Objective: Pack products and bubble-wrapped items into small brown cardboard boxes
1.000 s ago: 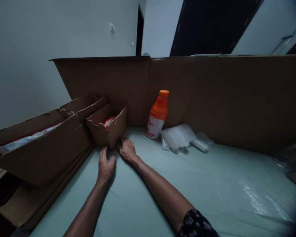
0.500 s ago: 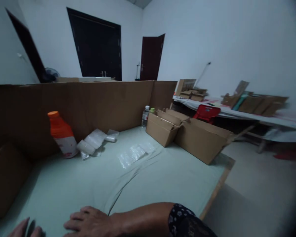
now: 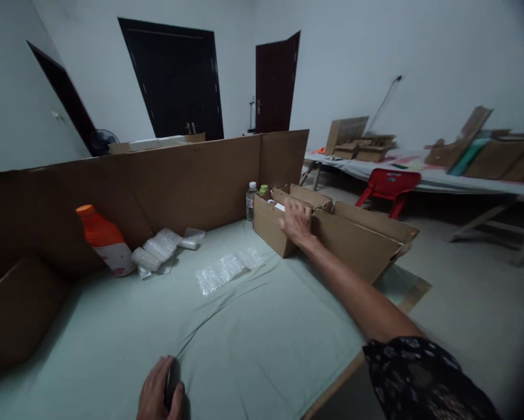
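My right hand (image 3: 295, 222) reaches far out to an open cardboard box (image 3: 274, 227) at the right end of the table, fingers spread over its top edge and reaching inside, where something white shows. Nothing is visibly held. My left hand (image 3: 159, 392) rests flat on the pale green table cover (image 3: 253, 338) near the front edge, fingers stretched out, empty. A sheet of bubble wrap (image 3: 224, 270) lies between the two hands.
An orange bottle (image 3: 103, 240) and rolled plastic bags (image 3: 161, 249) stand by the tall cardboard wall (image 3: 178, 181). A water bottle (image 3: 250, 202) is behind the box. A bigger carton (image 3: 366, 242) sits to its right. A red chair (image 3: 388, 186) and another loaded table (image 3: 440, 175) are beyond.
The view swung from the left boxes to the right end of the table. My right hand left the table surface and stretched out to the box; my left hand stays on the cover.
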### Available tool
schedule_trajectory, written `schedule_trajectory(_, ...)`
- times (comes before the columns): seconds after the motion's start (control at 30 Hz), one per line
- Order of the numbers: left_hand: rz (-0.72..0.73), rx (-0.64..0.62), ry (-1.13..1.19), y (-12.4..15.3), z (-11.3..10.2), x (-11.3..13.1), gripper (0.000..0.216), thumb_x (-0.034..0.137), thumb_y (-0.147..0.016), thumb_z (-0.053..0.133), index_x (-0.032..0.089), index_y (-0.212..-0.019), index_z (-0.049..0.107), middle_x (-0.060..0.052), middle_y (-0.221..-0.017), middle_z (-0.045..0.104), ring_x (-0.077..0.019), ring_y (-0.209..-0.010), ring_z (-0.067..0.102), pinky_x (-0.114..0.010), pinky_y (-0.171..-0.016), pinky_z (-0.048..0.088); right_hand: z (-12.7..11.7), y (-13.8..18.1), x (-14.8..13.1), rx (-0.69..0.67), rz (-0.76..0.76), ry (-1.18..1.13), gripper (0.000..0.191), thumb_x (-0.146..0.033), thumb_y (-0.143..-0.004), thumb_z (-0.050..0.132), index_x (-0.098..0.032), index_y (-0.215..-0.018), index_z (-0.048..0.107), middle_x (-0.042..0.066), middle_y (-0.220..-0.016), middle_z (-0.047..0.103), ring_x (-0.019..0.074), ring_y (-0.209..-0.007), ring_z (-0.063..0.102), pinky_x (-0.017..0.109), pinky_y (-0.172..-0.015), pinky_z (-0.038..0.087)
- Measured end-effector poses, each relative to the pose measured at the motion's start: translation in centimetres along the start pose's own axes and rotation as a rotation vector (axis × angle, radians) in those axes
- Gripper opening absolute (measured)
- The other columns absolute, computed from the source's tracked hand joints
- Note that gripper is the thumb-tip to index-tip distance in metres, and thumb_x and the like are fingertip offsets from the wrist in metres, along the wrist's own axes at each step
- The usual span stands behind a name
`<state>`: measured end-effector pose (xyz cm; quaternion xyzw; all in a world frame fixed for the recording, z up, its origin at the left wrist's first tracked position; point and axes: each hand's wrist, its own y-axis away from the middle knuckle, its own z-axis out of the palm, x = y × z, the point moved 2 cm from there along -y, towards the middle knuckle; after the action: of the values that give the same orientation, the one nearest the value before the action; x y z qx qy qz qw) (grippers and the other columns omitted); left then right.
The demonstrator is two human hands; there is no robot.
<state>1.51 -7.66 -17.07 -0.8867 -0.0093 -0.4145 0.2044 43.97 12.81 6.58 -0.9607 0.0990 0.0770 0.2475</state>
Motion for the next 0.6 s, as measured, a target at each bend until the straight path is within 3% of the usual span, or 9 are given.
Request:
schedule_trajectory(0.1,0.005,-0.039,-0.017,-0.1,-0.8,0.2,0.039,0.041,-0.080,0.058,0.026,-0.116,0.066,-0.010,-0.125,0.069,-0.0335,-0.126,0.059,-0.053,-0.110,0.044,-0.1,-1.2,1.8,-0.098,0.058,0.021,0.036,-0.020,-0.088,0.055,-0.006,-0.119,0.066,0.024,-0.113,0.071,0.0330,-0.107,0.062,0.041,-0.090,0.041)
schedule_trajectory(0.2,-0.025,-0.109,-0.004,-0.7,-1.6,-0.4,0.042,0.041,-0.072,0.067,0.026,-0.111,0.070,-0.009,-0.123,0.071,-0.0355,-0.123,0.061,-0.052,-0.108,0.047,-0.7,0.2,2.1,-0.136,0.029,0.024,0.027,-0.024,-0.090,0.053,-0.013,-0.106,0.073,0.017,-0.103,0.075,0.0278,-0.095,0.067,0.033,-0.078,0.043)
schedule_trajectory(0.3,-0.117,-0.105,0.068,-1.1,-2.2,-0.7,0.046,0.044,-0.066,0.072,0.027,-0.108,0.072,-0.008,-0.122,0.072,-0.0357,-0.121,0.062,-0.051,-0.106,0.049,-2.2,4.1,2.2,-0.134,-0.037,0.020,0.026,-0.028,-0.092,0.051,-0.017,-0.100,0.074,0.014,-0.098,0.076,0.0265,-0.089,0.068,0.032,-0.073,0.042)
schedule_trajectory(0.37,-0.183,-0.092,0.130,-0.8,-2.3,-0.4,0.049,0.047,-0.066,0.072,0.025,-0.110,0.072,-0.009,-0.122,0.071,-0.0349,-0.120,0.063,-0.050,-0.104,0.050,-3.6,7.9,2.4,-0.094,-0.126,-0.026,0.026,-0.032,-0.093,0.050,-0.020,-0.095,0.074,0.010,-0.094,0.077,0.0254,-0.086,0.068,0.032,-0.073,0.044)
schedule_trajectory(0.47,-0.242,-0.049,0.212,0.3,-2.2,0.9,0.050,0.050,-0.070,0.070,0.021,-0.111,0.072,-0.011,-0.122,0.071,-0.0339,-0.119,0.063,-0.048,-0.101,0.052,-6.1,13.6,2.1,0.082,-0.392,-0.268,0.024,-0.033,-0.093,0.052,-0.023,-0.088,0.073,0.007,-0.089,0.077,0.0232,-0.080,0.069,0.033,-0.074,0.047)
schedule_trajectory(0.6,-0.294,-0.007,0.287,2.2,-2.3,3.5,0.050,0.054,-0.075,0.066,0.020,-0.112,0.071,-0.012,-0.122,0.070,-0.0323,-0.120,0.062,-0.047,-0.106,0.048,-8.8,18.5,-1.0,0.133,-0.657,-0.514,0.011,-0.023,-0.093,0.058,-0.024,-0.090,0.069,0.003,-0.077,0.074,0.0187,-0.071,0.067,0.030,-0.069,0.048)
